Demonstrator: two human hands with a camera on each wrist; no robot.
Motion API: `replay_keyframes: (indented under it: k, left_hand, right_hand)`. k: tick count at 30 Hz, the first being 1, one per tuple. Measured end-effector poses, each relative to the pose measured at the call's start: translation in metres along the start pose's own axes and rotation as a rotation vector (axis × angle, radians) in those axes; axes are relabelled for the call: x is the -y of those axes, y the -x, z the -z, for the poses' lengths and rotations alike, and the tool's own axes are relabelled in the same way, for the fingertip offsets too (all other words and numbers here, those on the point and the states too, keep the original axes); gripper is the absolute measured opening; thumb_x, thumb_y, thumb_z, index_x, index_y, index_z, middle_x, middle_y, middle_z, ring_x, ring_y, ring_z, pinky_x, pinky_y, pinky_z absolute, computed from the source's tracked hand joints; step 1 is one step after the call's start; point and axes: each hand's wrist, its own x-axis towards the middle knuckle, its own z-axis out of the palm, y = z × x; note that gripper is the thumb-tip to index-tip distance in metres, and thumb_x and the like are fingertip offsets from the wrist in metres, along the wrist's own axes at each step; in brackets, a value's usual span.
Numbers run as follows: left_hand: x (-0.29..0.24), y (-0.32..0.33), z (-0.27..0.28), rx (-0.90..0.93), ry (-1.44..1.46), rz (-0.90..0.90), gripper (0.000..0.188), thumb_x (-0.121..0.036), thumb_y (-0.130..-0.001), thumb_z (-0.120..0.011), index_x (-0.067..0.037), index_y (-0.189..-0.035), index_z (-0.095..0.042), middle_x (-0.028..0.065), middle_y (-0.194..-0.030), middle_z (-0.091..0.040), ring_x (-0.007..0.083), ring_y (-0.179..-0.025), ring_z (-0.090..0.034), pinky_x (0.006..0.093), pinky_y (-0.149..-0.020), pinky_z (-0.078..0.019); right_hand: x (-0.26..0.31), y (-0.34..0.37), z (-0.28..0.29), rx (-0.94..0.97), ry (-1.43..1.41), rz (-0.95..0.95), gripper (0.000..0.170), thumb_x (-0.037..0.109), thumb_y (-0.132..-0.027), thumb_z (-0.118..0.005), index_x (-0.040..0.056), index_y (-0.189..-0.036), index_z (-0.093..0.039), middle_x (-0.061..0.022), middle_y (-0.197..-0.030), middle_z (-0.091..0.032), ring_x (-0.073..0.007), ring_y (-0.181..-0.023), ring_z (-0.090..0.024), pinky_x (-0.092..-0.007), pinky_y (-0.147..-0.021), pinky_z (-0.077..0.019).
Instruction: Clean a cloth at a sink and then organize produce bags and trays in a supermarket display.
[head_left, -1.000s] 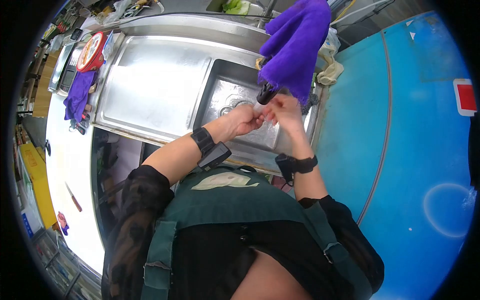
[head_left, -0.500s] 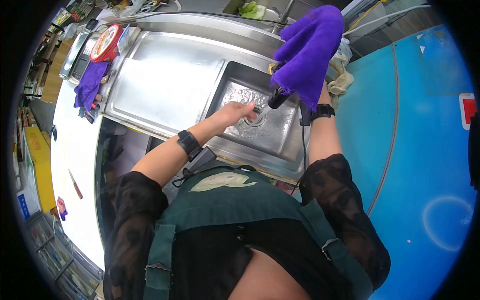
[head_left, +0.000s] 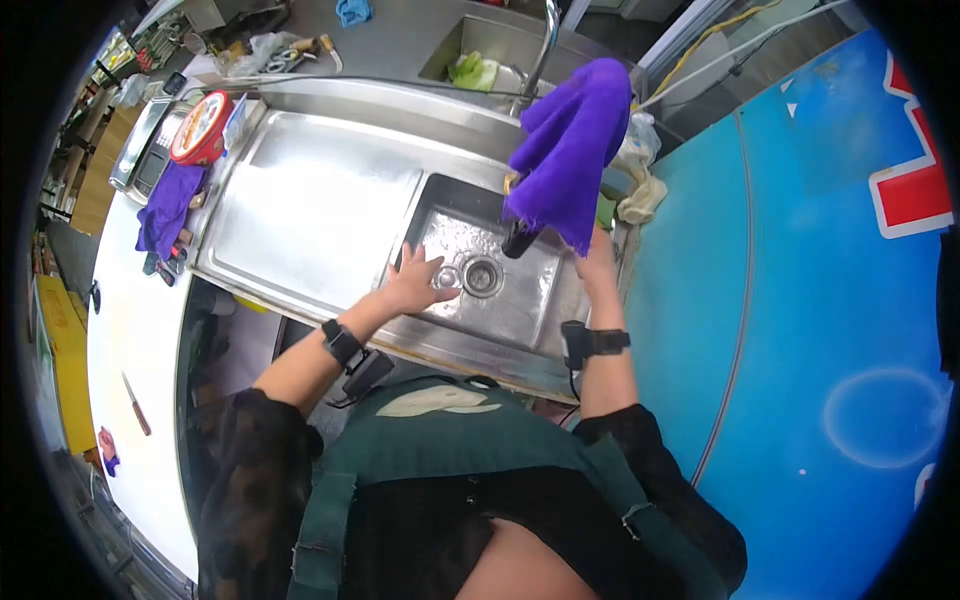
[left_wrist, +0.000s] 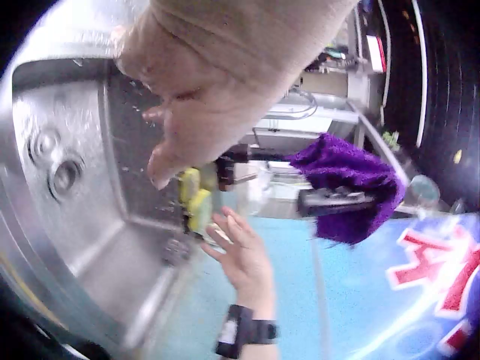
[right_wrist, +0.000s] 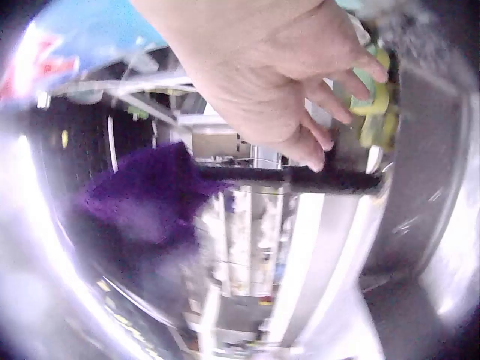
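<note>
One knife [head_left: 137,405] lies on the white counter [head_left: 120,330] at the lower left of the head view, with a crumpled purple cloth [head_left: 170,210] and a red round tub [head_left: 200,128] above it at the upper left. The bare steel drainboard [head_left: 310,190] runs rightward from these to the sink basin [head_left: 515,318] at the centre. Over the basin's left edge, the left hand [head_left: 410,285] has its fingers spread wide and holds nothing. The basin floor around the drain [head_left: 482,277] shines with wet and drops. Right of centre, a draped purple cloth [head_left: 575,150] hangs above the basin over a black spout [head_left: 518,243], from which no stream shows. Beside it the right hand [head_left: 597,265] is partly covered; both wrist views show its fingers apart, gripping nothing, near some yellow-green things [left_wrist: 196,201]. Whether it touches the spout, I cannot tell. Judging by the wet basin and empty hands, some wet work looks done; what is left, the pictures do not settle. A blue surface [head_left: 680,280] fills the right.
</note>
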Motion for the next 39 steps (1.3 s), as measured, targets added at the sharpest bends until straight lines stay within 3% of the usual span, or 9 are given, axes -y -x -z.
replay_keyframes:
  k: [4,8,10,18,26,30,32,34,39]
  left_hand:
    - [-0.005,0.013,0.013,-0.119,0.38,-0.106,0.066,-0.042,-0.083,-0.065,-0.002,-0.133,-0.046,0.0282,-0.142,-0.032,0.0401,-0.136,-0.023,0.0442,-0.109,-0.0252]
    - [-0.023,0.035,0.044,-0.016,0.647,-0.142,0.053,-0.031,-0.087,-0.064,0.001,-0.127,-0.052,0.0222,-0.131,-0.05,0.0321,-0.126,-0.043,0.0385,-0.105,-0.0324]
    - [-0.013,0.039,0.043,-0.044,0.673,-0.2,0.049,-0.026,-0.088,-0.064,0.002,-0.126,-0.053,0.0184,-0.124,-0.057,0.0265,-0.118,-0.05,0.0347,-0.101,-0.0367]
    - [0.033,0.072,0.075,-0.122,0.961,-0.27,0.04,-0.016,-0.09,-0.062,0.0,-0.126,-0.052,0.011,-0.115,-0.061,0.0167,-0.108,-0.055,0.0298,-0.092,-0.0443]
    - [0.021,0.102,0.136,-0.025,1.719,-0.753,0.083,-0.06,-0.085,-0.052,-0.012,-0.145,-0.022,0.0137,-0.138,-0.038,0.0267,-0.125,-0.042,0.0475,-0.104,-0.0368]
    - [0.031,0.135,0.143,0.145,1.9,-1.095,0.092,-0.068,-0.079,-0.052,-0.01,-0.145,-0.024,0.0105,-0.14,-0.039,0.0222,-0.125,-0.043,0.0395,-0.103,-0.0386]
    - [0.033,0.137,0.136,-0.188,1.726,-0.991,0.068,-0.044,-0.085,-0.064,-0.004,-0.134,-0.041,0.0094,-0.127,-0.051,0.018,-0.114,-0.052,0.0326,-0.095,-0.0441]
    - [0.04,0.146,0.129,-0.3,1.772,-0.695,0.039,-0.02,-0.082,-0.068,-0.003,-0.115,-0.055,0.0062,-0.108,-0.06,0.0135,-0.097,-0.057,0.0285,-0.086,-0.0472]
    - [0.056,0.17,0.135,-0.415,1.747,-0.775,0.017,-0.014,-0.08,-0.069,-0.005,-0.089,-0.057,0.001,-0.088,-0.059,0.0088,-0.081,-0.055,0.0247,-0.075,-0.0459]
  right_hand:
    - [0.082,0.008,0.035,0.157,-1.076,0.067,0.034,0.028,-0.09,-0.061,0.0065,-0.116,-0.059,-0.0078,-0.111,-0.063,-0.0211,-0.102,-0.058,-0.0375,-0.089,-0.0444]
    - [0.09,-0.025,0.037,0.268,-1.308,-0.028,0.04,0.031,-0.09,-0.061,0.0058,-0.121,-0.055,-0.0065,-0.117,-0.06,-0.021,-0.109,-0.055,-0.0377,-0.092,-0.043]
    - [0.098,-0.033,0.037,0.08,-1.351,0.127,0.041,0.035,-0.093,-0.056,0.0073,-0.123,-0.054,-0.0075,-0.122,-0.059,-0.0219,-0.111,-0.054,-0.0404,-0.096,-0.0408]
    - [0.18,-0.01,0.086,-0.504,-0.561,0.623,0.015,0.019,-0.095,-0.056,0.0041,-0.095,-0.055,0.0013,-0.086,-0.055,-0.0069,-0.077,-0.05,-0.0219,-0.07,-0.0426]
    - [0.358,0.105,-0.046,-0.009,-0.005,0.929,0.014,0.01,-0.084,-0.066,0.003,-0.095,-0.06,-0.0025,-0.089,-0.06,-0.0126,-0.085,-0.055,-0.026,-0.079,-0.0435]
    - [0.336,0.144,-0.141,0.639,-0.871,0.425,0.047,0.046,-0.085,-0.063,0.0017,-0.101,-0.059,-0.0007,-0.091,-0.061,-0.0083,-0.084,-0.058,-0.0223,-0.073,-0.0472]
    - [0.296,0.132,-0.199,0.458,-1.17,-0.018,0.025,0.036,-0.092,-0.058,0.0111,-0.093,-0.061,0.0037,-0.079,-0.058,-0.0046,-0.071,-0.055,-0.0204,-0.062,-0.0446]
    - [0.273,0.133,-0.225,0.371,-0.985,0.171,0.02,0.03,-0.096,-0.052,0.0142,-0.087,-0.06,0.0054,-0.078,-0.054,-0.0046,-0.071,-0.052,-0.0206,-0.063,-0.0425]
    - [0.265,0.13,-0.278,0.387,-1.194,0.205,0.027,0.032,-0.098,-0.044,0.0091,-0.091,-0.058,0.0008,-0.083,-0.057,-0.0106,-0.08,-0.056,-0.0254,-0.076,-0.0458]
